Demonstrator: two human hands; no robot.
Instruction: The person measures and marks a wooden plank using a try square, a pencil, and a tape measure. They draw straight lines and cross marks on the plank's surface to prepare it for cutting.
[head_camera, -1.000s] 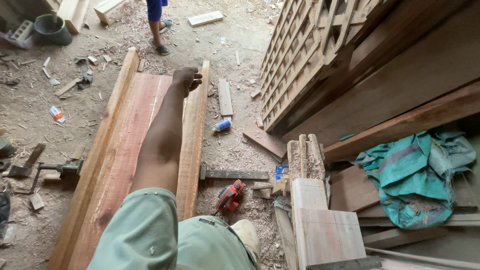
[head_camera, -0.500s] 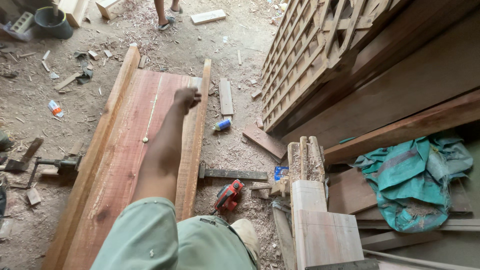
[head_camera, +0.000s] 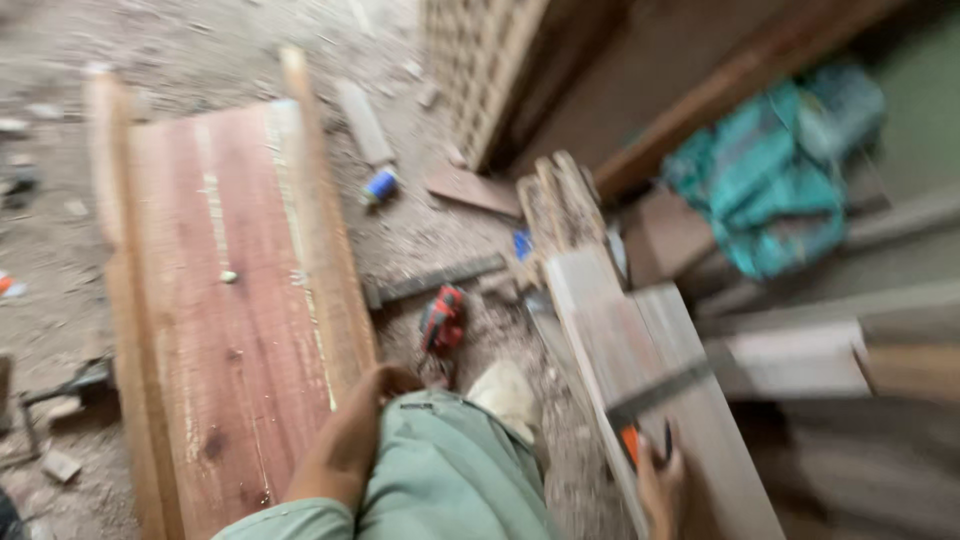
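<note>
The view is blurred. A wide reddish plank lies on the dirt floor, with a narrow board standing on edge along its right side. My left hand is at the near end of that board, next to my green-trousered knee, with its fingers curled over the edge. My right hand is low at the right. It grips a tool with an orange part and a dark metal blade lying across pale stacked planks.
A red power tool and a dark metal bar lie on the floor right of the boards. A blue can lies farther off. A wooden lattice and a teal cloth are at the upper right. Scraps litter the dirt.
My left arm has drawn back from the far end of the narrow board to its near end. The camera swung right, and my right hand with the tool came into view.
</note>
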